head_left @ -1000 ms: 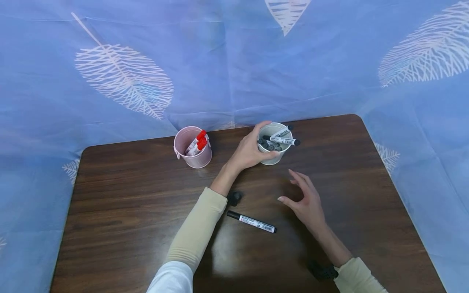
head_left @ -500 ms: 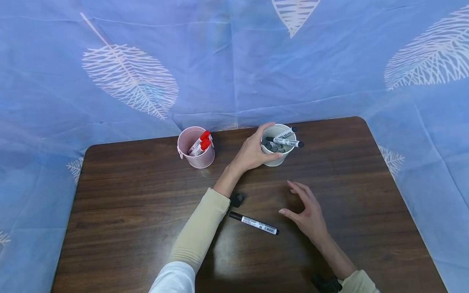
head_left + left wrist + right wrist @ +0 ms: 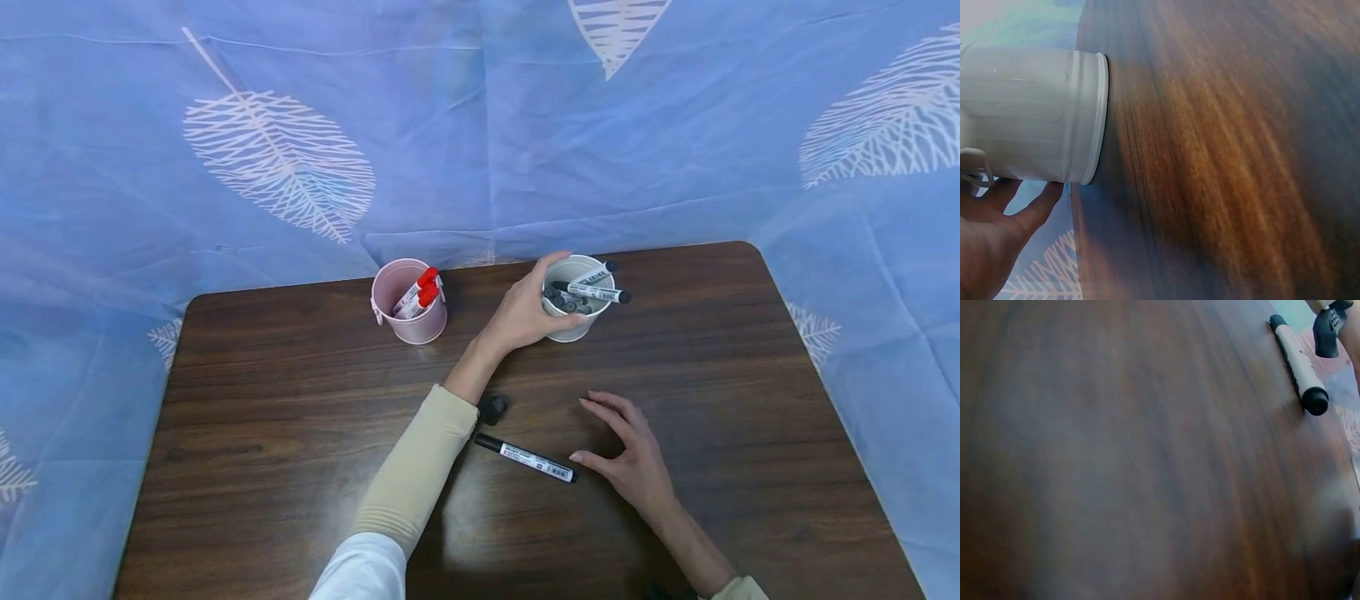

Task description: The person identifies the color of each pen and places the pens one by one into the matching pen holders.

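My left hand (image 3: 525,312) holds the small white bucket (image 3: 572,333) from its left side, thumb in front and fingers round the back. In the left wrist view, fingers (image 3: 1041,203) touch the bucket wall (image 3: 1029,112) near its handle ring. Several black-capped markers (image 3: 596,292) lie in that bucket, some jutting over the rim. On the table lies a black-capped marker (image 3: 532,462), whose white barrel (image 3: 1300,359) shows in the right wrist view. My right hand (image 3: 636,458) hovers just right of this marker, thumb and fingers parted, holding nothing.
A pink bucket (image 3: 420,329) with red-capped markers (image 3: 420,292) stands at the back left of the brown wooden table (image 3: 300,400). Behind the table hangs a blue cloth (image 3: 420,125) with white leaf prints. A black wrist device (image 3: 493,409) sits under my left wrist.
My right hand has moved down and nearer to the marker on the table. The left hand stays on the white bucket. The head view has shifted slightly.
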{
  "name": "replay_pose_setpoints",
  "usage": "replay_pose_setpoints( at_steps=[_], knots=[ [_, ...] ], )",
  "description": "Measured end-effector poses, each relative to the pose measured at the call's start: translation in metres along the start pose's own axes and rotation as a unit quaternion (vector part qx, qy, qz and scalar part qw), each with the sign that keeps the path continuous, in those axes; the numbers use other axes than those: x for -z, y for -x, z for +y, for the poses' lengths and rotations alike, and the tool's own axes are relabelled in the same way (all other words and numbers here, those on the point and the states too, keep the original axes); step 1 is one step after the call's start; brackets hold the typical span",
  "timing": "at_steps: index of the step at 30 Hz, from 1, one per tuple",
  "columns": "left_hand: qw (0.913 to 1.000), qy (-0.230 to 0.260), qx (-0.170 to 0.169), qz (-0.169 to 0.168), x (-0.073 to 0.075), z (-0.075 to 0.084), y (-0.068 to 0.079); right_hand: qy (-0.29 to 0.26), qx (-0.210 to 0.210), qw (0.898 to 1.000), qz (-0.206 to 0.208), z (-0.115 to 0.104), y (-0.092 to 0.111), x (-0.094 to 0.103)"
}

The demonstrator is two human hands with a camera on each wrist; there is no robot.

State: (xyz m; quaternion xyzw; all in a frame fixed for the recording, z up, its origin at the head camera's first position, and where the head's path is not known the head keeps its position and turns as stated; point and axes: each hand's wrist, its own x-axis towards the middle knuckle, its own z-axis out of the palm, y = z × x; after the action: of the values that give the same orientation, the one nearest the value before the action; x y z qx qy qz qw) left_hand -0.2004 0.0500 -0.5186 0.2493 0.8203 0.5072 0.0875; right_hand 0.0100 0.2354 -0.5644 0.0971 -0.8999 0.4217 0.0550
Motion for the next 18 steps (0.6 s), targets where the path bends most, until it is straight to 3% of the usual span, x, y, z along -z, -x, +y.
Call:
replay_pose_setpoints(
  at_steps=[10, 18],
  knots=[
    [1.0, 0.003, 0.007, 0.002, 0.003, -0.001, 0.002, -0.01, 0.049, 0.999, -0.01, 0.002, 0.011, -0.011],
    [1.0, -0.001, 0.004, -0.004, 0.001, -0.001, 0.001, 0.015, 0.071, 0.997, -0.011, 0.0, 0.016, -0.012]
  ],
)
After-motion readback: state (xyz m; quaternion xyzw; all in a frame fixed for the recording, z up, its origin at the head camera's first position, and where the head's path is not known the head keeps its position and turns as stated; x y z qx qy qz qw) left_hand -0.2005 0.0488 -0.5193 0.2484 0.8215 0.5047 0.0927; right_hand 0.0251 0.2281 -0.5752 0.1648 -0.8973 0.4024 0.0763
